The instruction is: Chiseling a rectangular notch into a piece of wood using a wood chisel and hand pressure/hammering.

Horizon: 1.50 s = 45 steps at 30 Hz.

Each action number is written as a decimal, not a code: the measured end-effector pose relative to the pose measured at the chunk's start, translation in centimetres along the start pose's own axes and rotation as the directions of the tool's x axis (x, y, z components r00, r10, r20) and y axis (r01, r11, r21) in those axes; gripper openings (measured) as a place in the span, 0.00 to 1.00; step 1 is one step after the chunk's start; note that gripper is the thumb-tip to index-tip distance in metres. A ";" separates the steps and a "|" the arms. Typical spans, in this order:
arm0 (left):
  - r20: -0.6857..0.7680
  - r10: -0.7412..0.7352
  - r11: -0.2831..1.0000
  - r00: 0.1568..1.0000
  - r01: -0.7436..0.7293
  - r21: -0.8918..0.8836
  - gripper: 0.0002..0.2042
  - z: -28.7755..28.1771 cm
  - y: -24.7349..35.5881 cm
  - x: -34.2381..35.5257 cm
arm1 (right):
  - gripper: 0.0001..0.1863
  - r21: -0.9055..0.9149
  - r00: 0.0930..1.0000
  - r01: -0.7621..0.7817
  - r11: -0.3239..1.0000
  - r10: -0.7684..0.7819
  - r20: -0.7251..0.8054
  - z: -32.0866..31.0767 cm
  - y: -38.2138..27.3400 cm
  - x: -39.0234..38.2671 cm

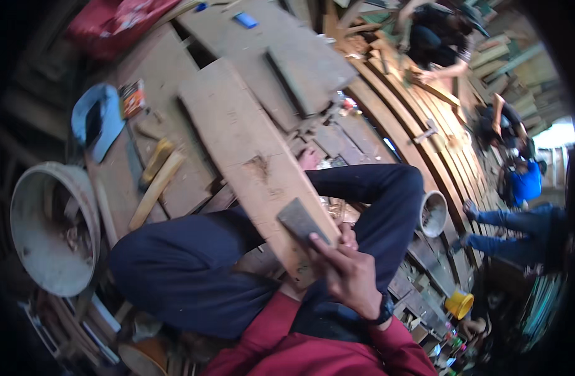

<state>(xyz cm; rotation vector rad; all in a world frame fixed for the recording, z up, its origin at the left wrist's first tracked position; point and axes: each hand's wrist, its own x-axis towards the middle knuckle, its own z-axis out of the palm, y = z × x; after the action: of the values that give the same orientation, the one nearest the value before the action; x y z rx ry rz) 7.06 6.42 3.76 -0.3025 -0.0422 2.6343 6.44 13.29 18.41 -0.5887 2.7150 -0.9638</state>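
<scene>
A long wooden board (250,150) lies slanted across my lap, its near end between my thighs. A flat, dark grey rectangular piece (300,219), perhaps a blade, rests on the board near its right edge. My right hand (350,269) is closed at that edge, with a finger lying along the near end of the grey piece. Other fingers curl beside the board. My left forearm, in a red sleeve, runs to the board's near end. Most of my left hand (292,290) is hidden beneath the board, so its fingers do not show.
On the left are a large bucket (55,229), a light blue cap-like item (99,122) and a yellow-handled tool (157,164). Wooden panels (287,44) lie ahead. To the right stand a small pail (433,213) and a yellow bucket (459,304). Several people work beyond long planks (419,135).
</scene>
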 end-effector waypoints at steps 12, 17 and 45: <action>0.053 0.156 0.431 0.986 -0.116 0.895 0.25 -12.6 -2.9 -1.2 | 0.31 -0.096 0.997 0.022 0.995 -0.029 -0.078 1.5 -1.4 2.2; -0.015 0.138 0.353 0.990 -0.035 0.935 0.27 -5.9 0.4 -1.9 | 0.31 -0.053 0.998 -0.014 0.999 0.010 -0.064 0.8 -1.7 2.6; -0.184 0.179 0.796 0.967 -0.032 0.604 0.25 -6.4 0.8 -0.9 | 0.31 -0.174 0.991 0.134 0.976 -0.130 0.034 1.1 -1.2 4.1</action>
<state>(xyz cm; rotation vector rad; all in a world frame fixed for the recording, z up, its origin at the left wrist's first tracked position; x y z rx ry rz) 8.84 5.15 -2.41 -0.3922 0.8974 2.5351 3.41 10.04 18.16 -0.8158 2.7893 -0.7441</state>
